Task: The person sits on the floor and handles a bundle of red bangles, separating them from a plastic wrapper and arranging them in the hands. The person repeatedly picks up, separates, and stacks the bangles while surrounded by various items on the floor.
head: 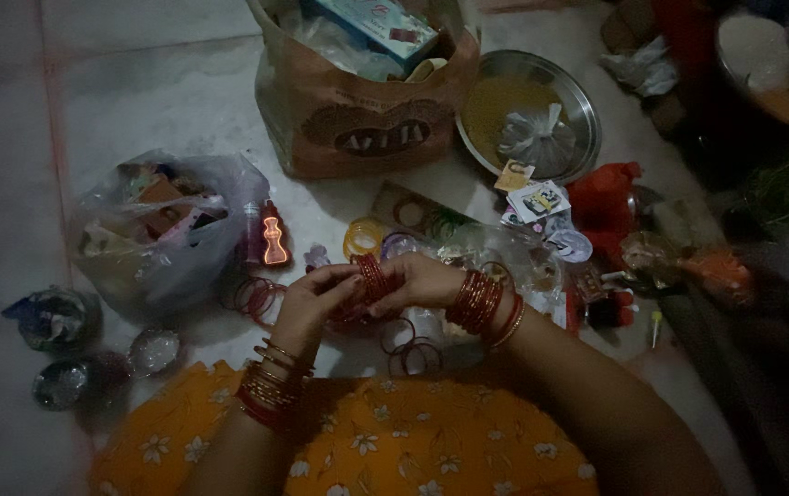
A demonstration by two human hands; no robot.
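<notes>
Both hands meet at the middle of the view above a pale floor. My left hand (310,298) and my right hand (417,281) together grip a stack of red bangles (372,277) held between the fingertips. Each wrist wears several red and gold bangles. Loose red bangles lie on the floor under the hands, one group (257,296) to the left and another group (410,347) just below. A yellow bangle set (361,236) rests beyond the hands. My lap is covered by orange cloth with white flowers (385,441).
A brown paper bag (358,115) full of boxes stands at the back. A steel plate (571,90) holding a knotted plastic pouch sits to its right. A clear plastic bag (160,230) of packets lies left, small foil cups (151,349) near it, red items (601,197) right.
</notes>
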